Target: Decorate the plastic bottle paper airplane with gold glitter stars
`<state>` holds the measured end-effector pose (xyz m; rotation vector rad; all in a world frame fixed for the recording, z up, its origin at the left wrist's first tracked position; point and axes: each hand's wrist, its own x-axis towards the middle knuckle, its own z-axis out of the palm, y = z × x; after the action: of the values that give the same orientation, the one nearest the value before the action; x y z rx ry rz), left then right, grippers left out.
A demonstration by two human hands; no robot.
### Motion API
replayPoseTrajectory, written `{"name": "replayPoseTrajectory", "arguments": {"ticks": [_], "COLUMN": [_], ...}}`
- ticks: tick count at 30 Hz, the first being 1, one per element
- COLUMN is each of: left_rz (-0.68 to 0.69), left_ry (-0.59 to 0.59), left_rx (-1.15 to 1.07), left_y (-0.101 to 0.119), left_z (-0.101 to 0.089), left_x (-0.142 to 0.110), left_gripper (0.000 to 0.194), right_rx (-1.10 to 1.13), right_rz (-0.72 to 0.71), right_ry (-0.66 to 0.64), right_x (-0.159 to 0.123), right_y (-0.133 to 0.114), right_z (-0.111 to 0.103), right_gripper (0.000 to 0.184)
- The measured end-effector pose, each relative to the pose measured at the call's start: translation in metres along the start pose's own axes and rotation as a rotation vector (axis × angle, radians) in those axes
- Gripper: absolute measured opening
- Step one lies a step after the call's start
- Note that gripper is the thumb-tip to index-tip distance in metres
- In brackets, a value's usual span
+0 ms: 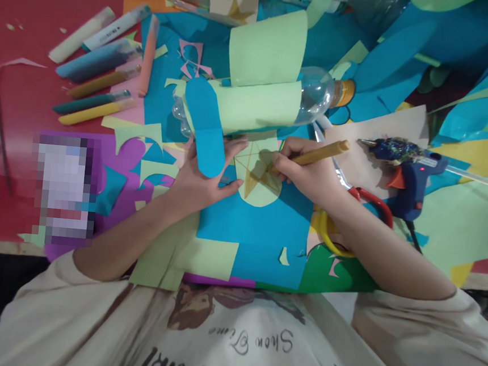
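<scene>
My right hand [308, 174] is closed around a gold glitter tube [321, 153], its tip on a pale green paper piece [259, 178] bearing a gold star outline. Flat beside it, my left hand [204, 176] presses on that paper with fingers stretched out. The green piece lies on a blue sheet [260, 236]. Just above the hands lies a clear plastic bottle [315, 95] wrapped in light green paper, with a blue oval paper flap [206, 125] hanging over my left hand.
Several glitter tubes [99, 85] lie at the upper left on the red floor [26, 78]. A blue glue gun [407, 171] and red-handled scissors [370, 200] sit right of my right hand. Blue and green paper scraps [463, 65] pile up at the back right. A pixelated patch [64, 190] is at left.
</scene>
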<state>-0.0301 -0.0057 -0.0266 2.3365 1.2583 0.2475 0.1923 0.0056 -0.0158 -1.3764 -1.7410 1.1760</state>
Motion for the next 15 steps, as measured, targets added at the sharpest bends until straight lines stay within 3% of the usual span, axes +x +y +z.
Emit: {"name": "replayPoseTrajectory", "arguments": {"ticks": [7, 15], "left_rz": [0.014, -0.007], "left_ry": [0.01, 0.0], "left_rx": [0.015, -0.007], "left_y": [0.0002, -0.0016], "left_z": [0.0011, 0.0021], "left_x": [-0.0009, -0.0003], "left_gripper": [0.057, 0.058], "right_rx": [-0.052, -0.041], "right_rz": [-0.05, -0.027], "right_ry": [0.007, -0.123], "right_x": [-0.0012, -0.0014], "right_y": [0.0024, -0.0003], "right_z": [0.0018, -0.0006], "right_gripper": [0.039, 0.042]}}
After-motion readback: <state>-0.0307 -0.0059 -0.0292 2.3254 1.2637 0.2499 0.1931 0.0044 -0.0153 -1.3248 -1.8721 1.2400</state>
